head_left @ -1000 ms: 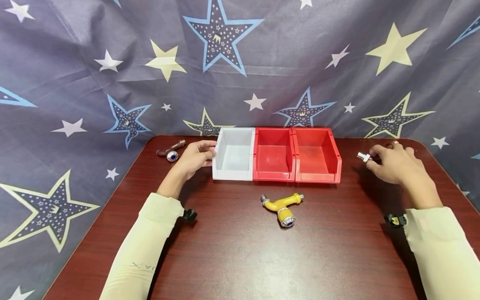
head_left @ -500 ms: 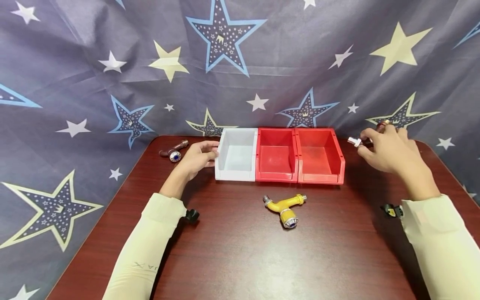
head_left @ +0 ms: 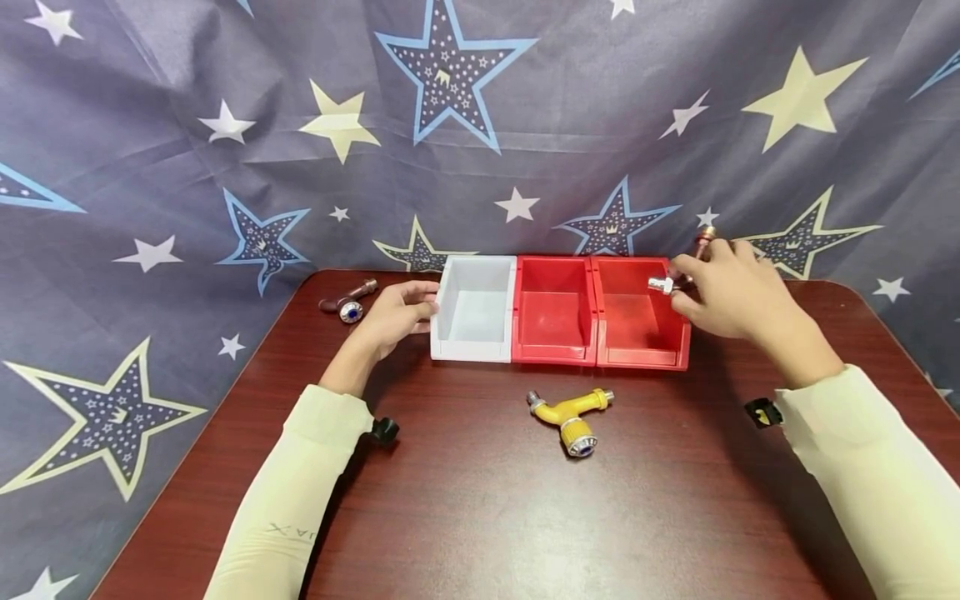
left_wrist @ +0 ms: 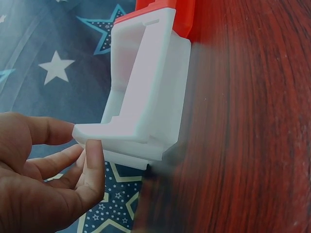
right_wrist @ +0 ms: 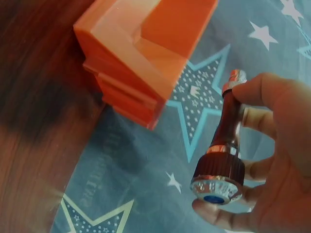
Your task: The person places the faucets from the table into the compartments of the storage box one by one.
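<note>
In the head view, my right hand (head_left: 731,287) grips a dark brown faucet (right_wrist: 228,126) over the right-hand red bin (head_left: 637,354). The right wrist view shows the faucet's silver threaded end and its ribbed knob with a blue centre. My fingers wrap one side of its body. At the left, my left hand (head_left: 397,317) touches the outer side of the white bin (head_left: 472,350) with its fingertips. In the left wrist view, a finger (left_wrist: 53,130) meets the bin's corner, and the other fingers lie loosely bent beside it.
Between the white bin and the right-hand bin stands another red bin (head_left: 553,354), all in a row. A yellow faucet (head_left: 573,417) lies in front of them. Another brown faucet (head_left: 348,302) lies at the back left of the table (head_left: 525,533). A star-patterned cloth (head_left: 262,100) hangs behind.
My right hand has lifted the brown faucet from the right side of the table and carried it left to the right-hand red bin. My left hand stays at the white bin.
</note>
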Available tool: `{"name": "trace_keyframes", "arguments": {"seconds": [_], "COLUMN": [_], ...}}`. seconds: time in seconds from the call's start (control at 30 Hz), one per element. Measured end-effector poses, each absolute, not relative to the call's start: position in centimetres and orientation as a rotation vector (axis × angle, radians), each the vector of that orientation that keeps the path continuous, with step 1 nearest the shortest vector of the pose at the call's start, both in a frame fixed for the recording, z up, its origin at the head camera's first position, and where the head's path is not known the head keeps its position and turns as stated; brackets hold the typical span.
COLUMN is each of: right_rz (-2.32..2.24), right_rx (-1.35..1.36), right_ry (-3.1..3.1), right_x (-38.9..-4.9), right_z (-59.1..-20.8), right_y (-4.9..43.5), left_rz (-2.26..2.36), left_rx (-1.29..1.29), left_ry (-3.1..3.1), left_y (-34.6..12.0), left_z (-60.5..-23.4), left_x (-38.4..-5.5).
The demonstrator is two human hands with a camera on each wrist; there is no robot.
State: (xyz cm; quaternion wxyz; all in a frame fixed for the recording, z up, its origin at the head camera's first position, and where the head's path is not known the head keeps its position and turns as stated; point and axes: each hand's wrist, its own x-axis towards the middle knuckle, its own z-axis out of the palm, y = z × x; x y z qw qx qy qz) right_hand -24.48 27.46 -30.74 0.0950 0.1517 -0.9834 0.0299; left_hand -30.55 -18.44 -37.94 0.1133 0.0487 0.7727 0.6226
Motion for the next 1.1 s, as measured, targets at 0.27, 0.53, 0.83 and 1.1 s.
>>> {"name": "trace_keyframes", "arguments": {"seconds": [0.27, 0.53, 0.83, 1.1], "right_rz": [0.045, -0.006, -0.069, -0.075], "right_rx": [0.568, 0.748, 0.954, 1.026], "right_ry": [-2.946, -2.866, -2.761, -2.760], "right_x": [-25.3, -26.3, -27.2, -28.0], "right_z": [-31.6, -32.6, -33.5, -34.5], "right_y": [26.0, 25.2, 24.7, 24.6], "left_rz": [1.828, 1.826, 1.828, 1.826], "left_rx": [0.148, 0.156, 0.150, 0.147], "left_ry": [2.254, 2.259, 2.250, 2.256], "left_y": [-18.4, -18.4, -18.5, -18.6], "left_z": [-37.9, -37.7, -37.9, -38.0], "left_x": [-30.6, -30.7, -30.6, -30.5]}}
